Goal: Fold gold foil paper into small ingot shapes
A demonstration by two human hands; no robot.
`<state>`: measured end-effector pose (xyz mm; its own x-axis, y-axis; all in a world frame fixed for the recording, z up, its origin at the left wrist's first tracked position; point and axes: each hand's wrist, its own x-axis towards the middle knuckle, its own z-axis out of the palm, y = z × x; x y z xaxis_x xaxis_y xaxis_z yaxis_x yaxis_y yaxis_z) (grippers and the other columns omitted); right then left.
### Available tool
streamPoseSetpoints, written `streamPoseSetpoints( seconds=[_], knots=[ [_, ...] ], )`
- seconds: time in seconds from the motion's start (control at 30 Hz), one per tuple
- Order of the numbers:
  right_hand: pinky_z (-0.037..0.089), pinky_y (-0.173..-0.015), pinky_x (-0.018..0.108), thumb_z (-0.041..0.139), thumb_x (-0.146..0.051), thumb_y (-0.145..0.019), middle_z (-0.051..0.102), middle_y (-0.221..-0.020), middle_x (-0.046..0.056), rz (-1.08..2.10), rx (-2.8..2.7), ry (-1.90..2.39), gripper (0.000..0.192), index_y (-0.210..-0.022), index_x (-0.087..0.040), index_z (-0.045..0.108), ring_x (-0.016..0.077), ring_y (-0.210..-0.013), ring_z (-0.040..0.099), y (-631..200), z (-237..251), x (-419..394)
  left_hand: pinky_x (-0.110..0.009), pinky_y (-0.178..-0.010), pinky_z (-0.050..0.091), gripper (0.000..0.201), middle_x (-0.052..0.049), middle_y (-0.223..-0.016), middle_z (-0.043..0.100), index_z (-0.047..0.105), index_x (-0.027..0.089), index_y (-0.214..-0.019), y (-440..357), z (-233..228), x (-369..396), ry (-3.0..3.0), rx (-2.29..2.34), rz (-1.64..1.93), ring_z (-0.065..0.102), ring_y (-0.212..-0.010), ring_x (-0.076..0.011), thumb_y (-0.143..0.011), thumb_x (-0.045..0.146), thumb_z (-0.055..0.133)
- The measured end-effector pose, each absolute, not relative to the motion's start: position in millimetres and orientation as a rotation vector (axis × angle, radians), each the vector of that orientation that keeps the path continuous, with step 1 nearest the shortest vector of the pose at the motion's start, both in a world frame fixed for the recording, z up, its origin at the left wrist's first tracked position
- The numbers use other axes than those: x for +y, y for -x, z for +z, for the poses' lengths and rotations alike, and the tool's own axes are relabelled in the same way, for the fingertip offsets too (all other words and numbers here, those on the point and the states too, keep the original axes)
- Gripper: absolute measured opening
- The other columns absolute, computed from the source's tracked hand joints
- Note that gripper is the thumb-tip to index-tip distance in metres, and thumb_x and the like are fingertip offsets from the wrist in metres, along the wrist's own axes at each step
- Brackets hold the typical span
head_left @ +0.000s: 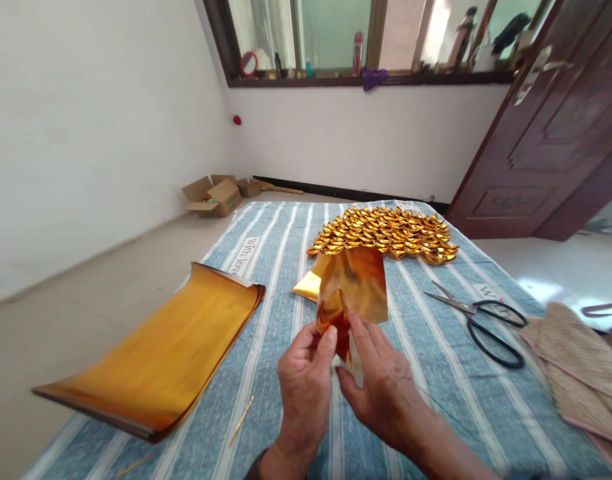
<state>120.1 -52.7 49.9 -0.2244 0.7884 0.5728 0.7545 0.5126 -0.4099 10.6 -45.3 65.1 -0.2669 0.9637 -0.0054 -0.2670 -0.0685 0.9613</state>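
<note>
Both my hands are on a sheet of shiny gold foil paper [361, 280], held up over the table with its near part folded. My left hand [306, 373] pinches the folded edge between thumb and fingers. My right hand [381, 373] lies along the fold's right side, its fingers pressed to the paper, thumb apart below. Just behind the sheet a bright gold foil piece [309, 285] shows in part. A stack of gold foil paper [171, 340] lies to the left. Farther back spreads a cluster of folded gold foil ingots [386, 230].
Black-handled scissors [473, 310] lie partly spread to the right, beside a beige cloth [581, 373]. Striped blue cloth [276, 247] covers the table, with thin gold strips [242, 420] on it. A cardboard box [213, 197] stands on the floor; a wooden door [531, 127] is at right.
</note>
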Motion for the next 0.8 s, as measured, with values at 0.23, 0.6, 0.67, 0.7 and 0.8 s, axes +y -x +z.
streamPoseSetpoints(
  seconds=[0.23, 0.6, 0.67, 0.7, 0.8],
  knots=[
    [0.049, -0.07, 0.036, 0.039, -0.011, -0.092, 0.063, -0.084, 0.01, -0.252, -2.211, 1.257, 0.027, -0.108, -0.012, 0.061, 0.0228, -0.08, 0.057, -141.0, 34.1, -54.1, -0.032, -0.07, 0.057, 0.032, -0.009, -0.088, 0.072, 0.07, 0.014, -0.088, 3.6, 48.5, -57.2, -0.7, 1.258, 1.199, 0.069, -0.081, -0.0222, -0.072, 0.041, 0.073],
    [0.041, -0.093, 0.039, 0.047, -0.007, -0.089, 0.07, -0.091, 0.003, 0.058, -2.081, 0.851, 0.022, -0.091, -0.021, 0.063, 0.0173, -0.092, 0.064, -201.2, 21.5, -50.8, -0.027, -0.063, 0.055, 0.032, -0.002, -0.074, 0.07, 0.068, 0.017, -0.086, 84.4, 55.7, -46.9, -1.217, 1.735, 1.355, 0.065, -0.064, -0.0172, -0.076, 0.048, 0.063],
    [0.037, -0.102, 0.042, 0.051, -0.009, -0.088, 0.071, -0.093, 0.001, 0.187, -2.047, 0.865, 0.02, -0.086, -0.024, 0.064, 0.0179, -0.1, 0.064, -212.8, 14.5, -45.8, -0.029, -0.065, 0.057, 0.032, -0.004, -0.085, 0.072, 0.067, 0.017, -0.099, 90.8, 55.3, -39.6, -1.361, 1.688, 1.278, 0.068, -0.07, -0.0187, -0.079, 0.042, 0.061],
    [0.035, -0.104, 0.043, 0.053, -0.012, -0.088, 0.072, -0.094, 0.001, 0.265, -2.032, 0.891, 0.018, -0.083, -0.024, 0.064, 0.0186, -0.102, 0.064, -217.4, 10.1, -43.4, -0.031, -0.068, 0.058, 0.032, -0.005, -0.091, 0.073, 0.067, 0.017, -0.104, 91.4, 53.3, -36.5, -1.477, 1.621, 1.189, 0.069, -0.074, -0.0197, -0.081, 0.037, 0.058],
    [0.036, -0.105, 0.047, 0.056, -0.022, -0.088, 0.073, -0.095, 0.002, 0.445, -1.913, 0.967, 0.015, -0.077, -0.025, 0.065, 0.0217, -0.103, 0.065, -225.9, -3.6, -35.8, -0.037, -0.089, 0.055, 0.034, -0.006, -0.11, 0.07, 0.064, 0.021, -0.115, 86.4, 41.5, -30.5, -1.98, 1.33, 0.898, 0.067, -0.099, -0.0217, -0.084, 0.021, 0.05]
  ],
)
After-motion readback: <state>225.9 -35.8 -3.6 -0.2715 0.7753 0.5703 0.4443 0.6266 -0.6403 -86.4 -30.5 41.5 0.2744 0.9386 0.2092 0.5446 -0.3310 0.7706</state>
